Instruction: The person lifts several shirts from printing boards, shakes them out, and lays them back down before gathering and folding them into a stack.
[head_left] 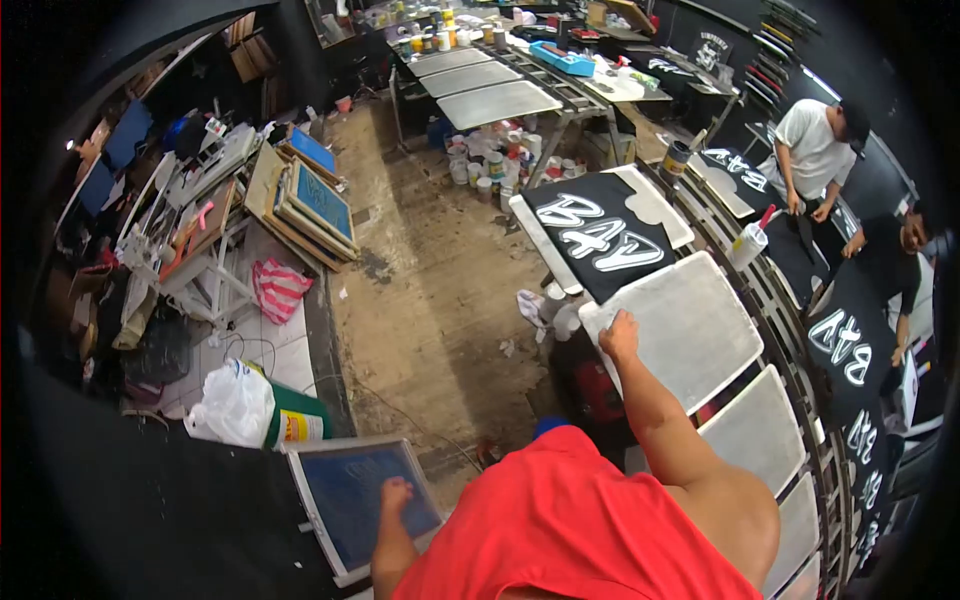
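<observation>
My right hand (620, 337) is closed over the left corner of a grey board (690, 325), its fingers curled downward; whatever may be in them is hidden. Just beyond it, a black shirt (600, 235) with white "BAD" lettering lies flat on another board. At the lower left, my left hand (396, 494) hangs with curled fingers in front of a blue screen-printing screen (345, 500) in a pale frame. Nothing shows in that hand, and I cannot tell whether it touches the screen.
More grey boards (757, 430) run along a curved rail at right, where two people stand by black printed shirts (840, 345). A white container (748, 245) sits on the rail. Stacked screens (318, 205), a green bucket (300, 408) and a white bag (235, 402) stand left.
</observation>
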